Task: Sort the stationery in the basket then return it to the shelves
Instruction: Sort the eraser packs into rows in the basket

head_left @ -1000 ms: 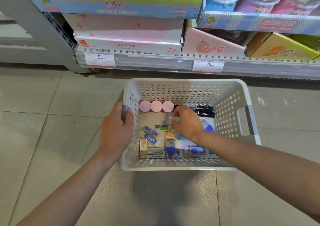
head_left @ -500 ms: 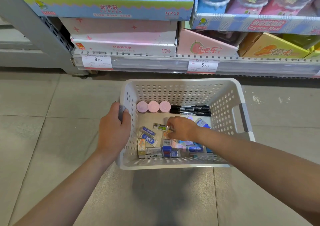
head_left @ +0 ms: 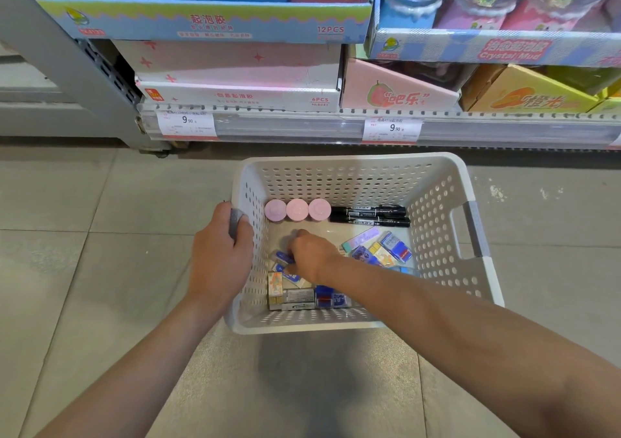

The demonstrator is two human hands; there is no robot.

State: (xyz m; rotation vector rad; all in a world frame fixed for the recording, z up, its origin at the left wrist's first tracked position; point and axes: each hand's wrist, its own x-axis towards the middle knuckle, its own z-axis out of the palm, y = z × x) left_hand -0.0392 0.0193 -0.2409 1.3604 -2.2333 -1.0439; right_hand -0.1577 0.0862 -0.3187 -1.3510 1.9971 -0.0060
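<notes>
Basket [head_left: 437, 199], three pink tubs [head_left: 297, 209], three markers [head_left: 369, 216]

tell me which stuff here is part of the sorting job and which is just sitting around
In the job:
white basket
pink round tubs
black markers
small eraser packs
left hand gripping the basket's grey handle
right hand among the packs

Just there:
pink box
yellow box
price tags
</notes>
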